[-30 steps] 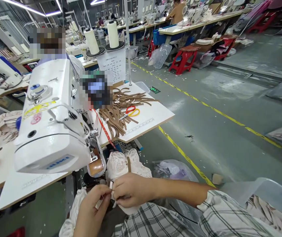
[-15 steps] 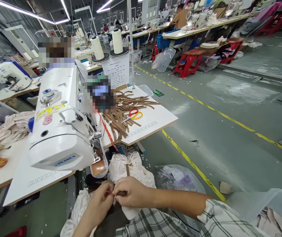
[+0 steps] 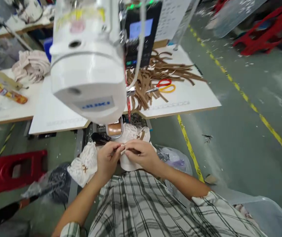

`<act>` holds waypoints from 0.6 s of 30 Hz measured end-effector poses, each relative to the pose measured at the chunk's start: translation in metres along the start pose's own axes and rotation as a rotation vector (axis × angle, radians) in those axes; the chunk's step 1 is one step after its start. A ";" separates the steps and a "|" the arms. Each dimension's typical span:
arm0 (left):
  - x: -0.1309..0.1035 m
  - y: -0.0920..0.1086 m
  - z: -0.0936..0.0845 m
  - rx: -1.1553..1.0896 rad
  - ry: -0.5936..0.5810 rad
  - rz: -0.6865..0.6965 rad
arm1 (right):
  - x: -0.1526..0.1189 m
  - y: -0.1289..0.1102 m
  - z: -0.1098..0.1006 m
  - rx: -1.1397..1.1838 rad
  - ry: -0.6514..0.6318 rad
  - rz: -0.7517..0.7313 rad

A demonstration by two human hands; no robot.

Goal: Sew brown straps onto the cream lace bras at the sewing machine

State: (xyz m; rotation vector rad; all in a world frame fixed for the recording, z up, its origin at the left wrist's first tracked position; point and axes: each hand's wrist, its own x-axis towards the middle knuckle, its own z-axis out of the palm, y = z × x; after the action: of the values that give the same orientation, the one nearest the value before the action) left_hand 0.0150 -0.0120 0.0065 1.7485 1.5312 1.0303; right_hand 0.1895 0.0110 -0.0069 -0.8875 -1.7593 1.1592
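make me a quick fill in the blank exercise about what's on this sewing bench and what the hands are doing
1. Both hands, the left hand and the right hand, pinch a piece of white ____ fabric.
2. The scissors on the table have red and ____ handles.
3. The scissors lie on a pile of ____ strips.
4. The sewing machine is ____ in colour.

Missing words: lace; yellow; brown; white

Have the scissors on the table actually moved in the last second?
No. The scissors lie on the same brown strips beside the sewing machine, handles toward the table edge. Only the camera moved.
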 end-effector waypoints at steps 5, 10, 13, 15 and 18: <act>-0.004 -0.010 0.003 0.001 0.050 0.045 | 0.003 0.002 -0.002 -0.045 -0.001 0.051; -0.002 -0.003 -0.005 0.175 0.023 0.207 | 0.015 -0.002 -0.018 -0.349 -0.034 -0.005; 0.001 0.003 -0.011 0.243 -0.006 0.366 | 0.024 -0.007 -0.027 -0.409 -0.115 -0.004; 0.003 0.006 -0.014 0.262 -0.025 0.415 | 0.029 -0.010 -0.030 -0.365 -0.188 0.037; 0.004 0.009 -0.017 0.276 -0.044 0.431 | 0.033 -0.012 -0.034 -0.298 -0.261 0.096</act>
State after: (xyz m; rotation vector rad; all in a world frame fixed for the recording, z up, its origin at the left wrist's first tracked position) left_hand 0.0051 -0.0103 0.0239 2.3506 1.3486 1.0037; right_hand 0.2052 0.0484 0.0207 -1.0412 -2.1633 1.1320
